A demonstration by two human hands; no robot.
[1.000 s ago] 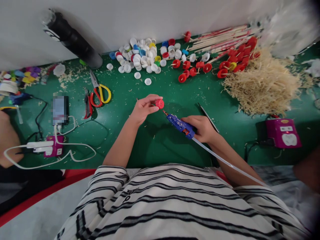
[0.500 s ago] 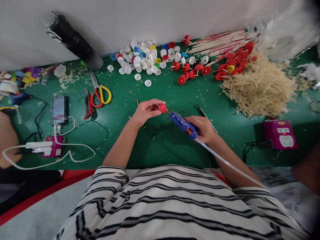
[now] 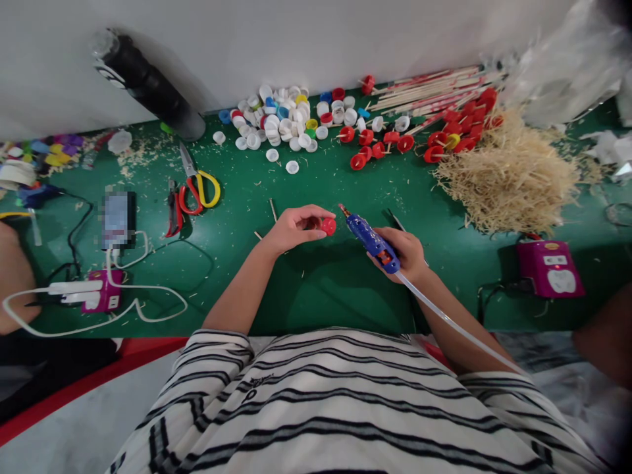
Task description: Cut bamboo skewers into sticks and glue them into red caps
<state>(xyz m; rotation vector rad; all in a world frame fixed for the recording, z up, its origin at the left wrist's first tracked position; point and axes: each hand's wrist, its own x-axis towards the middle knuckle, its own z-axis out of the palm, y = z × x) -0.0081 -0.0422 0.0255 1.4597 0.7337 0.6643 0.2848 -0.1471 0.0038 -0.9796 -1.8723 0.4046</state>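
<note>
Between the thumb and fingers of my left hand (image 3: 296, 228) is a red bottle cap (image 3: 328, 226), held above the green table (image 3: 316, 289). My right hand (image 3: 405, 252) is wrapped round a blue hot glue gun (image 3: 370, 241). A long clear glue stick (image 3: 444, 318) trails from its back along my forearm. The gun's nozzle points up and left, a little apart from the cap. A thin metal tool (image 3: 396, 220) lies partly hidden behind my right hand, and a nail-like metal rod (image 3: 273, 209) is beside my left hand.
Loose bottle caps (image 3: 281, 122) lie at the back, with red caps on sticks (image 3: 379, 150) and wooden skewers (image 3: 429, 89) to their right. Straw shreds (image 3: 513, 174), a purple power socket (image 3: 552, 268), scissors (image 3: 190, 184), pliers (image 3: 174, 209), a phone (image 3: 118, 217) and a black bottle (image 3: 153, 85) surround the work area.
The glue gun has drawn back to the right, so its nozzle is farther from the red cap. My left hand has shifted slightly right and toward me with the cap.
</note>
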